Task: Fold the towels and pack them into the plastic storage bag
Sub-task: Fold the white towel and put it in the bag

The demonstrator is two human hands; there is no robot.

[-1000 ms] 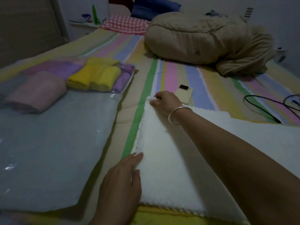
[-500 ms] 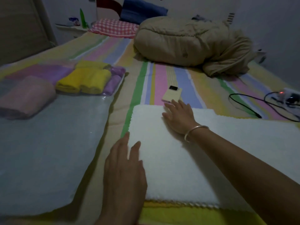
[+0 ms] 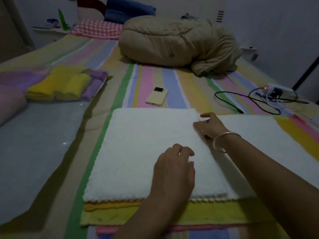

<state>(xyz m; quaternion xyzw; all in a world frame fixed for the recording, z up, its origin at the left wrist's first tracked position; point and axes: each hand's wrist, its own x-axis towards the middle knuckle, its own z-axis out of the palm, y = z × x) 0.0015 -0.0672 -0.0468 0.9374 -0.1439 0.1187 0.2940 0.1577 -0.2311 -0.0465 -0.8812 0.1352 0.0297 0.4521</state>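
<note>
A white towel (image 3: 146, 152) lies on the striped bed with its left part folded over into a double layer. My right hand (image 3: 211, 126), with a bangle on the wrist, grips the folded layer's right edge near its far corner. My left hand (image 3: 174, 168) rests on top of the folded layer with bent fingers. A yellow towel (image 3: 120, 215) and a pink towel (image 3: 138, 228) lie flat beneath the white one. To the left lies the clear plastic storage bag (image 3: 43, 144), holding folded yellow towels (image 3: 58, 87), a purple towel (image 3: 94, 87) and a pink roll (image 3: 8, 104).
A cream phone (image 3: 157, 96) lies just beyond the white towel. Black cables (image 3: 229, 100) and a power strip (image 3: 278, 89) are at the right. A bundled beige duvet (image 3: 172, 44) and a checked pillow (image 3: 98, 29) fill the bed's far end.
My right hand slid from the towel's far left corner rightward to the folded edge. My left hand moved from the towel's left side onto its middle.
</note>
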